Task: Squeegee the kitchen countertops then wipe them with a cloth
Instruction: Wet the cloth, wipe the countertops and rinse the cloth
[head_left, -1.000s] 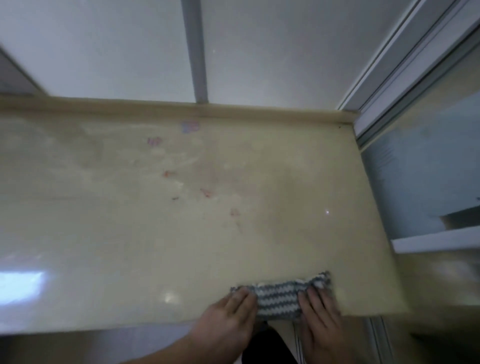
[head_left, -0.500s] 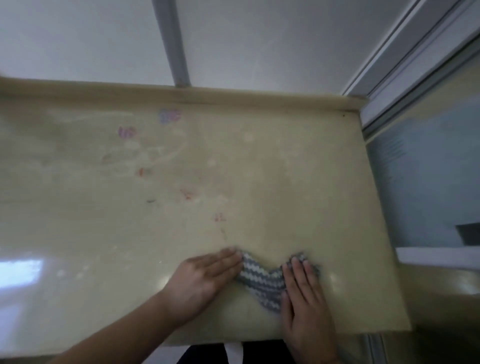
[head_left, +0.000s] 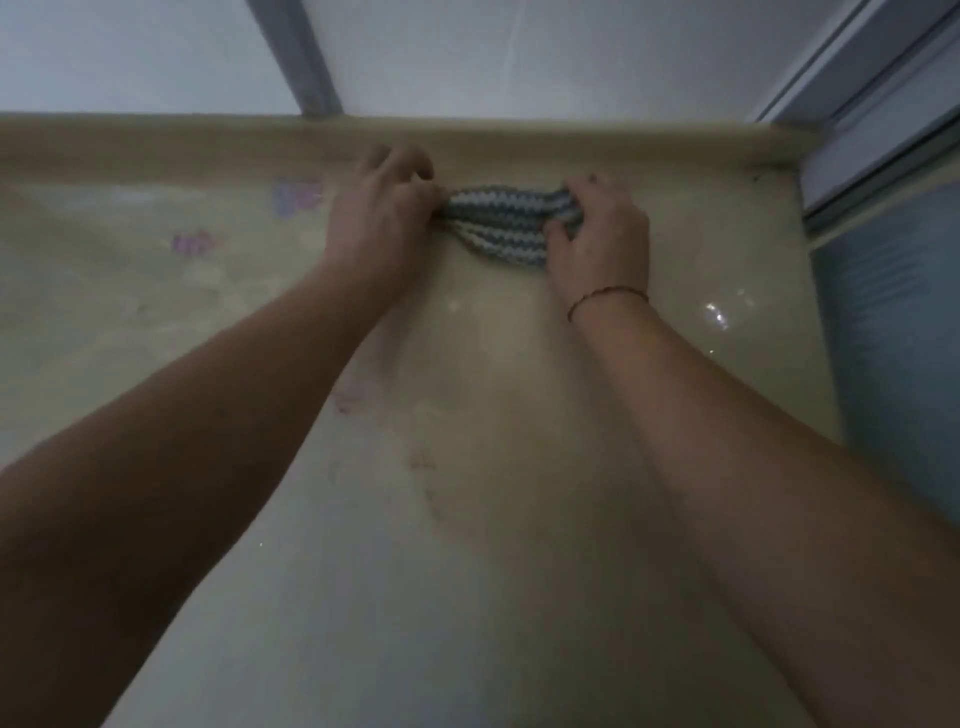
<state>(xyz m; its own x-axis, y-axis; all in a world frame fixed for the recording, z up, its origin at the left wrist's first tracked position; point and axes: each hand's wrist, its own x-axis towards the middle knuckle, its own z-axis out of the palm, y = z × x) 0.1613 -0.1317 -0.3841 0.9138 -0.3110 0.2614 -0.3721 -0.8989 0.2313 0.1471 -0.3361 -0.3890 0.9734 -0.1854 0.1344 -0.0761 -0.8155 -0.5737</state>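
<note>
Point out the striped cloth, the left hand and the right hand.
striped cloth (head_left: 501, 221): head view, middle of the bunched fabric.
left hand (head_left: 382, 218): head view, back of the hand.
right hand (head_left: 605, 236): head view, back of the hand.

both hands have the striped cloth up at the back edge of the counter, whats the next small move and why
Probably draw the cloth back toward the near edge. Left hand and right hand grip its ends against the raised back lip, so it can go no farther, and marks remain on the countertop.

Both arms extended to the far edge; left hand (head_left: 382, 218) and right hand (head_left: 600, 234) with fingers curled, gripping
</note>
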